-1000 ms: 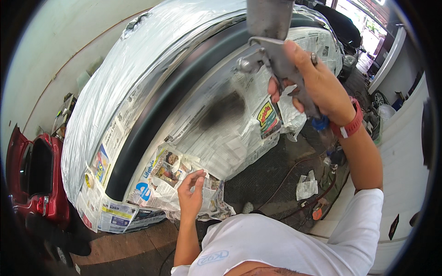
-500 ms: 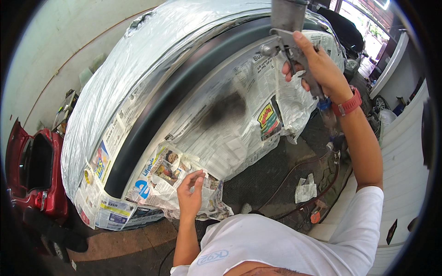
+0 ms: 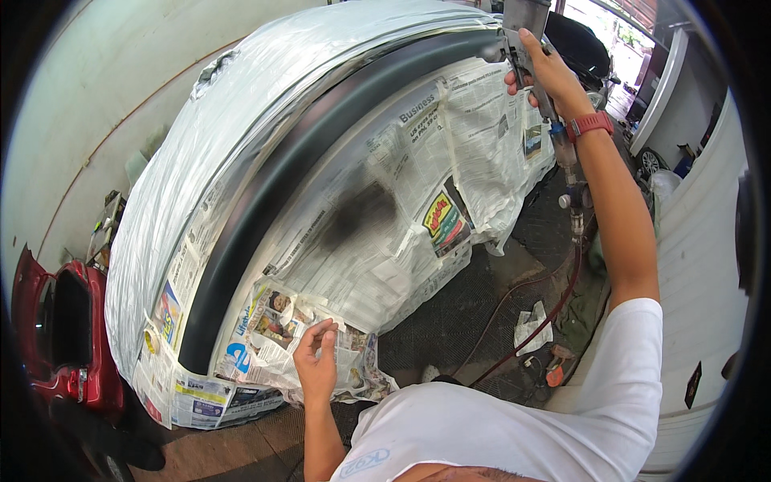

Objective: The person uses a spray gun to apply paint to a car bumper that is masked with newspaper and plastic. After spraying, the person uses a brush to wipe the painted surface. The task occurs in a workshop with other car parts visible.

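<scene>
Metal spray gun (image 3: 520, 36) at one o'clock, top cut off, sits clenched in our right hand (image 3: 550, 74); our left hand (image 3: 316, 365), half-curled, holds nothing beside the newspaper (image 3: 281, 325) at six.

You are working in an auto body paint workshop: a car (image 3: 265, 120) is standing masked in plastic sheeting and newspaper (image 3: 450, 153), a red air hose (image 3: 522, 321) trailing across the floor (image 3: 458, 321).

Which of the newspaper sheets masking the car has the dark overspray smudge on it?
The sheet in the middle of the masked panel, below the bare black strip: its dark smudge sits just left of the yellow-and-red advert. The other sheets show print only.
</scene>
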`<state>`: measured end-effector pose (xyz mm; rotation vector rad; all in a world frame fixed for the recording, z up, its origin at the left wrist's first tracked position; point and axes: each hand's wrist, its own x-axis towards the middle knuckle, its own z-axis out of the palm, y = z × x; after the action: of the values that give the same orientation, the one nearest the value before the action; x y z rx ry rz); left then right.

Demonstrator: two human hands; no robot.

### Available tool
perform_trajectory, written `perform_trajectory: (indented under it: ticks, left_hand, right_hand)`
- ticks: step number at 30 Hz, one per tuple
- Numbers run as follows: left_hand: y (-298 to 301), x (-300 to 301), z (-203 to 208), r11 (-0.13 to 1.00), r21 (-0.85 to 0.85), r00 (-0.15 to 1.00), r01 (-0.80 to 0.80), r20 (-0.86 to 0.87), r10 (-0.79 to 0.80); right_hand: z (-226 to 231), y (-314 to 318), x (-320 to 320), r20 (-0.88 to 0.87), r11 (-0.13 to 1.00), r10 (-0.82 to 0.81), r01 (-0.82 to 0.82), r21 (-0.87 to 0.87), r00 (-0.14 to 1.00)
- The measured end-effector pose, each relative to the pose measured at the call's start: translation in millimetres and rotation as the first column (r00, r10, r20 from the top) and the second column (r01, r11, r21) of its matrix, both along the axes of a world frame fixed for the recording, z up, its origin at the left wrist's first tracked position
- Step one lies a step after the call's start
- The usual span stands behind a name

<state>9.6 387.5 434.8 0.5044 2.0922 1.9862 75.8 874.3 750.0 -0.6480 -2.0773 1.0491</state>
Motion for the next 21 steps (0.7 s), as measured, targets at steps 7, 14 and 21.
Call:
perform_trajectory:
  ticks: [7,14,21]
  left_hand:
    - [8,5,-4,1.000,0.013,1.000,-0.022,-0.011,0.022]
    - [28,13,-1,1.000,0.005,0.999,-0.030,-0.029,0.031]
    - [57,19,-4,0.999,0.042,1.000,-0.020,0.004,0.020]
  right_hand:
    - [15,63,-2,0.000,0.997,-0.076,0.076,0.022,0.997]
    - [54,67,-18,0.010,0.968,-0.236,0.234,0.092,0.972]
    - [74,57,-33,0.040,0.998,0.051,-0.052,0.024,0.998]
